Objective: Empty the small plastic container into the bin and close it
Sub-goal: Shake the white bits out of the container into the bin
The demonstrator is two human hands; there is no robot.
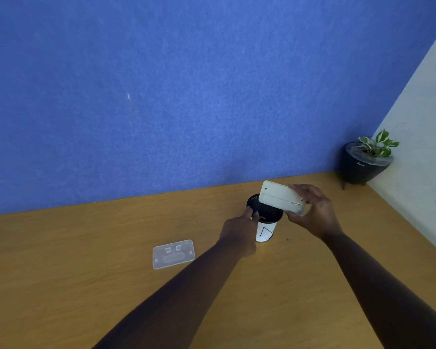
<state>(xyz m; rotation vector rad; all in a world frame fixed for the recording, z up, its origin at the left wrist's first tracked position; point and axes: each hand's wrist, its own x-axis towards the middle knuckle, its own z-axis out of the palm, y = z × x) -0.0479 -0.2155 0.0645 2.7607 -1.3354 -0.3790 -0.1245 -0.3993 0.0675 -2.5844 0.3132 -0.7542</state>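
A small black mesh bin with a white paper label on its side stands on the wooden desk. My right hand holds the small translucent plastic container tipped over the bin's mouth, its underside facing me. My left hand grips the bin's near left rim. The container's clear lid lies flat on the desk, well to the left of the bin. The container's inside is hidden from me.
A blue fabric partition runs along the back of the desk. A dark pot with a green-and-white plant stands in the far right corner, beside a white wall.
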